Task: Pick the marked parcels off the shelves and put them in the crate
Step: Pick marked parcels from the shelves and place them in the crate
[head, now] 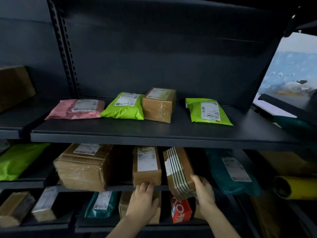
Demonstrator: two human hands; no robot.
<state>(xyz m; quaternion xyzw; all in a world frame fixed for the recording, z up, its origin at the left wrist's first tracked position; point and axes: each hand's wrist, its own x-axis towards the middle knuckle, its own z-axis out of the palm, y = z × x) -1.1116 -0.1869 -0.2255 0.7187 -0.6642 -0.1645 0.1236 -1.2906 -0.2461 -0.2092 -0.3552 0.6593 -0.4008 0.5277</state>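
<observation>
Parcel labels [147, 160] illegibly small

I'm looking into a dark grey metal shelving bay, its flat back panel [154, 57] filling the upper view and sitting in deep shade. A slotted upright [66, 54] is running down the left side, dividing this bay from a neighbouring bay [10, 133]. The upper shelf [154, 139] is jutting toward me, with a middle shelf [120, 186] and a lower shelf [120, 228] showing beneath it. Past the right end, a pale blue, patchy wall [295, 71] is catching the only bright light I'm seeing.
</observation>
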